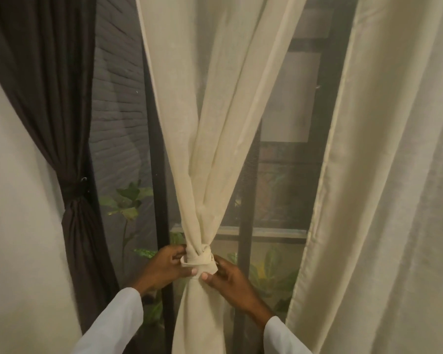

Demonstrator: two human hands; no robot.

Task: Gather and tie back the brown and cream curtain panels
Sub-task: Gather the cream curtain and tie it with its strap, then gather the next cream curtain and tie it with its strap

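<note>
**Cream panel being knotted at the window, brown panel already tied**

A wide cream curtain panel (384, 175) is hanging loose and ungathered to the right of the knot (198, 258), well apart from it. Left of the knot, beyond a dark window frame post (159, 195), the brown curtain panel (49, 85) is hanging gathered and cinched by a dark tieback (73, 189), which is sitting higher than the knot. In the middle, the gathered cream panel (215, 123) is narrowing downward into the knot and flaring again below it, so its long axis is running vertically, straight through the gap between the two hands. Green houseplant leaves (128, 200) are showing through the glass, behind and to both sides of the knot.

The left hand (164, 267) is pinching the left side of the knot, fingers curled onto the wrapped band. The right hand (228, 274) is pinching the fabric tail at the lower right of the knot, thumb pressing on it. Both hands are touching the knot, roughly equally near.

By the look of it, the knot is formed and is being snugged; the next pull would likely run sideways, across the bundle's vertical axis. The loose right panel seems not yet gathered.
</note>
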